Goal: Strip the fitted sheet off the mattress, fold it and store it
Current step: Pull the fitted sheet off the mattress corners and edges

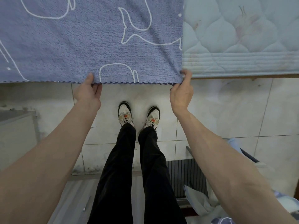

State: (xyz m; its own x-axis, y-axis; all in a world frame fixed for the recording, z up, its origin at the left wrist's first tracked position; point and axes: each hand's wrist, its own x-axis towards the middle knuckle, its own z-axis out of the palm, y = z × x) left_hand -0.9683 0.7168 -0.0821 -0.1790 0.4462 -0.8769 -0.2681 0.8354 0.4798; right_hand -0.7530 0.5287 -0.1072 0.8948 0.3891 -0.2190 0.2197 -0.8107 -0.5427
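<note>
Two hands hold the near hem of the blue fitted sheet, which lies spread over the left part of the mattress with its scalloped edge hanging just past the bed's front. The left hand pinches that edge with the thumb on top and the fingers curled beneath; the right hand grips the sheet's corner, right where the cloth meets the bare quilting. Spacing the hands along one edge likely keeps the hem taut and straight, so the cloth can be drawn over in an even fold rather than bunching. The mattress to the right is already uncovered, so stripping looks done and folding is under way. Below, the person's shoes stand on the tiled floor, close to the bed.
</note>
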